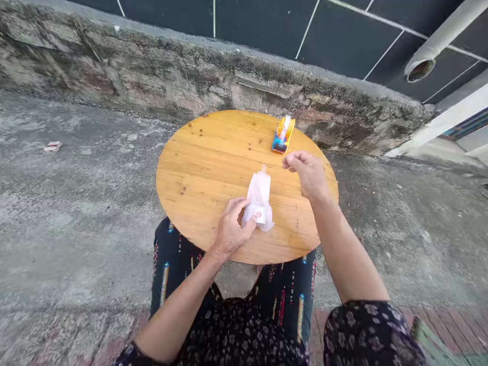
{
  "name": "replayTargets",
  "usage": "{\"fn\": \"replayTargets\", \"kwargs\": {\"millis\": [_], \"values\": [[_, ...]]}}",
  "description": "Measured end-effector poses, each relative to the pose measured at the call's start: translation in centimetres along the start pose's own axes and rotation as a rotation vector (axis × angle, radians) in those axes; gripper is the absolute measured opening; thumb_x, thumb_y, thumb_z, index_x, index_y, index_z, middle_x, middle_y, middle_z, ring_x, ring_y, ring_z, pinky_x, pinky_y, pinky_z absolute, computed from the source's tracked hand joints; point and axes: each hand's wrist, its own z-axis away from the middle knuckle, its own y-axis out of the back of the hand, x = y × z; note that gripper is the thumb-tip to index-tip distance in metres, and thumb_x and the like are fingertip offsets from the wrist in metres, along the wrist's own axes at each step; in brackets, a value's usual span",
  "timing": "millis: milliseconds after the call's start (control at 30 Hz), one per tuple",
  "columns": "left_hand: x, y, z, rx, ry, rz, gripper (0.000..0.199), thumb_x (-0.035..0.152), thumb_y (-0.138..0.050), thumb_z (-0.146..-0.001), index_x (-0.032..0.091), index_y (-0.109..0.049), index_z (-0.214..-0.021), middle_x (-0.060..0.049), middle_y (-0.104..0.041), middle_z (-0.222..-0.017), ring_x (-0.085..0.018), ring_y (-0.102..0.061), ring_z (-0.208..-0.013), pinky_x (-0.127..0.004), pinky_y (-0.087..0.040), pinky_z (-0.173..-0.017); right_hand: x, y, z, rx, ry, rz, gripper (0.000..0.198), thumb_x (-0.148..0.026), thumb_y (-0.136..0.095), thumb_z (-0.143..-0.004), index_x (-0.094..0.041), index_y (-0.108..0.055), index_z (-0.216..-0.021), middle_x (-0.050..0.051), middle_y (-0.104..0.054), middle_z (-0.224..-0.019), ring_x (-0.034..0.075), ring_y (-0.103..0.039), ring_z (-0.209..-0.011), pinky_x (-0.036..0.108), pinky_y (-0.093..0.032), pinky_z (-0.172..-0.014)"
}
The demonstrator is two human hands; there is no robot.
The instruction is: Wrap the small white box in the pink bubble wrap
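Note:
A small packet in thin whitish wrapping (260, 187) lies on the round wooden table (198, 168), with a small white label bearing a pinkish mark on its near end. My left hand (235, 223) grips that near end, thumb on the label's edge and fingers along the left side. A pale strip sticks out at the packet's far tip. To the right, my right hand (307, 170) is raised over the table with thumb and fingertips pinched together; anything between them is too small to see. Just beyond it stands a yellow and blue tape dispenser (283, 134) with a roll of tape.
A low stone wall (171, 84) runs behind the table, below dark tiles and a pipe (423, 66). A crumpled scrap (53, 146) lies on the concrete ground at left. My knees are under the table's near edge. Something green (430, 340) shows at lower right.

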Motion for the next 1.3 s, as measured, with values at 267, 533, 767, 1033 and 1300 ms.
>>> {"fn": "replayTargets", "kwargs": {"millis": [267,533,767,1033,1300], "values": [[0.1,0.2,-0.2,0.050,0.027,0.024,0.032,0.020,-0.063,-0.080,0.017,-0.063,-0.111,-0.009,-0.061,-0.111,-0.021,-0.060,-0.103,-0.034,-0.052,-0.089,0.5,-1.5,7.9,-0.274,-0.058,0.384,0.026,-0.041,-0.063,-0.080,-0.018,-0.056,-0.070,-0.002,-0.058,-0.066,0.011,-0.049,-0.061,0.025,-0.037,-0.059],[-0.1,0.4,0.0,0.098,0.064,0.050,0.025,0.018,-0.061,-0.081,0.019,-0.066,-0.105,-0.007,-0.063,-0.109,-0.020,-0.061,-0.098,-0.031,-0.051,-0.084,1.1,-1.9,9.7,-0.211,-0.084,0.568,0.023,-0.020,-0.054,-0.078,-0.019,-0.056,-0.101,-0.004,-0.061,-0.070,0.012,-0.053,-0.060,0.024,-0.037,-0.061],[-1.2,0.3,0.1,0.194,0.124,0.120,0.024,0.019,-0.058,-0.081,0.018,-0.067,-0.103,-0.007,-0.063,-0.111,-0.021,-0.061,-0.105,-0.032,-0.050,-0.092,4.2,0.6,11.1,-0.147,-0.167,0.503,0.018,-0.020,-0.051,-0.079,-0.020,-0.057,-0.095,-0.003,-0.061,-0.068,0.014,-0.056,-0.060,0.025,-0.038,-0.059],[-3.3,0.0,0.4,0.322,0.275,0.328,0.033,0.025,-0.058,-0.082,0.018,-0.065,-0.113,-0.008,-0.066,-0.114,-0.022,-0.063,-0.106,-0.035,-0.049,-0.096,6.5,1.9,12.7,-0.099,-0.203,0.361,0.026,-0.030,-0.053,-0.082,-0.018,-0.055,-0.106,-0.001,-0.063,-0.073,0.016,-0.060,-0.065,0.028,-0.045,-0.064],[-2.9,0.7,-0.7,0.224,0.348,0.279,0.039,0.028,-0.063,-0.076,0.018,-0.064,-0.114,-0.009,-0.067,-0.108,-0.022,-0.064,-0.099,-0.034,-0.052,-0.088,7.0,1.7,13.3,-0.024,-0.149,0.238,0.022,-0.035,-0.054,-0.085,-0.018,-0.058,-0.099,0.003,-0.064,-0.079,0.015,-0.058,-0.065,0.029,-0.047,-0.064]]}}
